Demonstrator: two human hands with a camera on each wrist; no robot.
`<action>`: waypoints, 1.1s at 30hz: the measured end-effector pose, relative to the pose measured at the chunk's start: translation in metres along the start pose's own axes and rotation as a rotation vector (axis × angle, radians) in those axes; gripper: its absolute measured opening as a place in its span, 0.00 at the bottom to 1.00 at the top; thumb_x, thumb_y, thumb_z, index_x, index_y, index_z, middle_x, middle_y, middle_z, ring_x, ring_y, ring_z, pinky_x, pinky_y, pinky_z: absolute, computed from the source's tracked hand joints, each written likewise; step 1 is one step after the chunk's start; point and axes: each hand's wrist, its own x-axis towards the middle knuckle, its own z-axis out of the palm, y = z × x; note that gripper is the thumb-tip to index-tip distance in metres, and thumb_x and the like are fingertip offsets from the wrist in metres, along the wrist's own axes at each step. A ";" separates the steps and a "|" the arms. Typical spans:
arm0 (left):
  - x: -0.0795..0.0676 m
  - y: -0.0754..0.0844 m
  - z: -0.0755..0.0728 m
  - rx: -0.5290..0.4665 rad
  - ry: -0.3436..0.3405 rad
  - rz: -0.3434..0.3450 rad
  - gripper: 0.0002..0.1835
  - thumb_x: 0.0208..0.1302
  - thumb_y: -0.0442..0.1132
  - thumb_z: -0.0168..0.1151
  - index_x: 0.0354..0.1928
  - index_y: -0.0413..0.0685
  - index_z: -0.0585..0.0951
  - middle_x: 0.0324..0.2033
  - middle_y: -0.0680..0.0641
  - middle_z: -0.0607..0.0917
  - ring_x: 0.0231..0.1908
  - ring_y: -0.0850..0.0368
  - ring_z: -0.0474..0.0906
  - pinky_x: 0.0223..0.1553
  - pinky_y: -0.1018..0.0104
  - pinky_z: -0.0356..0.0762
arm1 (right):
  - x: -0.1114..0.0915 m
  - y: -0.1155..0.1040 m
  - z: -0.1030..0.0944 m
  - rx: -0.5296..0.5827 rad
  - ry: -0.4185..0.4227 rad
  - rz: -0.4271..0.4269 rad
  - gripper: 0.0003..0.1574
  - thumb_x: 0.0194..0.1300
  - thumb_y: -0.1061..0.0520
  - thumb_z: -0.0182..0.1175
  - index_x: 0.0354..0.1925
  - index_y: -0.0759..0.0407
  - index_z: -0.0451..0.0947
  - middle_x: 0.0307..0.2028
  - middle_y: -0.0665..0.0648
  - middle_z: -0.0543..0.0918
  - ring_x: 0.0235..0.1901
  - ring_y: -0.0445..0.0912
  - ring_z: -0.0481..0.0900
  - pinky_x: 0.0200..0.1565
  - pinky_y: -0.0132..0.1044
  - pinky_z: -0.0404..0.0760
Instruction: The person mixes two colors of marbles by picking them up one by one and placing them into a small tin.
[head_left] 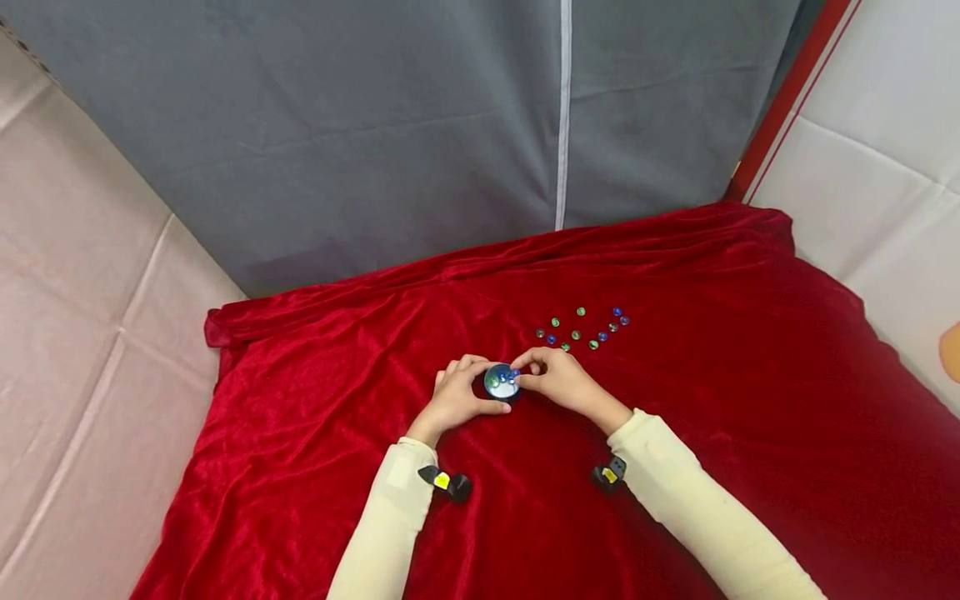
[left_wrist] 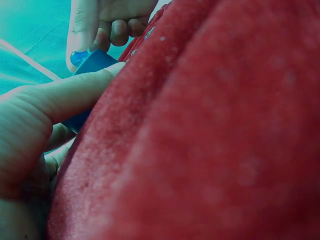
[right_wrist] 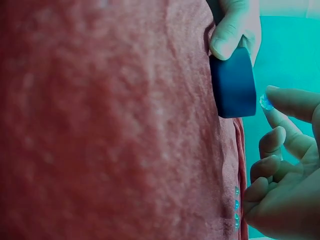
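Note:
A small round blue container [head_left: 502, 392] stands on the red cloth, with a few marbles inside it. My left hand [head_left: 459, 395] curves around its side, thumb at the near edge and fingers at the far edge. Between thumb and forefinger, my right hand [head_left: 561, 380] pinches a blue glass marble [right_wrist: 266, 103] just above the container's rim. The right wrist view shows a gap between this marble and the container; the other right fingers are curled loosely. Several green and blue marbles [head_left: 576, 335] lie scattered on the cloth beyond my right hand.
Wrinkled red velvet cloth [head_left: 315, 433] covers the table. Behind its far edge hangs a grey curtain [head_left: 375, 150] with a white vertical strip. Pale panels stand at the left [head_left: 90, 317] and right [head_left: 892, 150].

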 end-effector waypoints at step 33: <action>0.000 -0.001 0.000 -0.003 0.019 0.010 0.36 0.37 0.56 0.75 0.54 0.60 0.77 0.49 0.55 0.73 0.51 0.55 0.63 0.51 0.57 0.53 | 0.000 0.015 -0.017 -0.060 0.075 0.020 0.12 0.56 0.57 0.63 0.41 0.56 0.81 0.26 0.52 0.69 0.25 0.43 0.65 0.28 0.33 0.66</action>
